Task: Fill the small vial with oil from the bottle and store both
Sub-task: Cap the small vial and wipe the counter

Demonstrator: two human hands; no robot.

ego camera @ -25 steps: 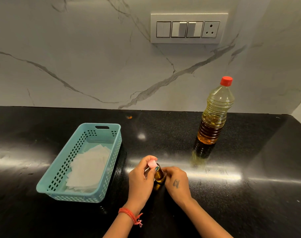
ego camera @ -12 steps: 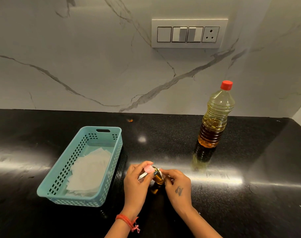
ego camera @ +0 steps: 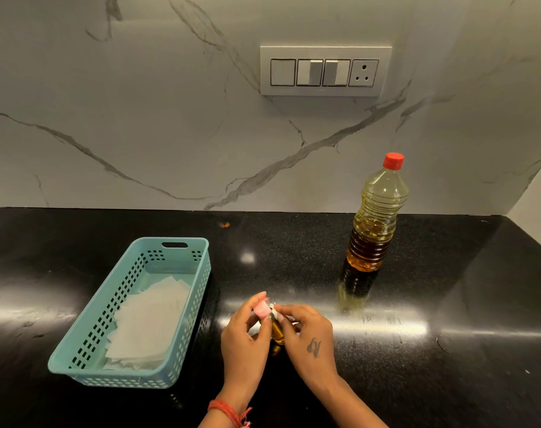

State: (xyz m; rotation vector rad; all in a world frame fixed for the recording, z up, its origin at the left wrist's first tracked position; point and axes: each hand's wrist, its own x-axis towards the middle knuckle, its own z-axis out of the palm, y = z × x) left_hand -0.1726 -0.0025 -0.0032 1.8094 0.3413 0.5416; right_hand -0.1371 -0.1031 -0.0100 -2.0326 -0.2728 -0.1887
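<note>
A small glass vial (ego camera: 277, 330) holding amber oil is pinched between both hands just above the black counter (ego camera: 448, 366). My left hand (ego camera: 246, 341) holds a pink cap (ego camera: 261, 310) at the vial's top. My right hand (ego camera: 312, 341) grips the vial's body from the right; its fingers hide part of the glass. The oil bottle (ego camera: 377, 217), clear plastic with a red cap screwed on, stands upright at the back right, well away from both hands.
A teal perforated basket (ego camera: 87, 344) lined with white paper (ego camera: 152, 322) sits left of my hands. Behind the counter rises a marble wall with a switch panel (ego camera: 325, 71). A side wall closes the counter at far right.
Both hands with the vial have stayed at the same spot; the vial has tilted slightly and my left fingers have shifted on the pink cap. The bottle and basket have not moved.
</note>
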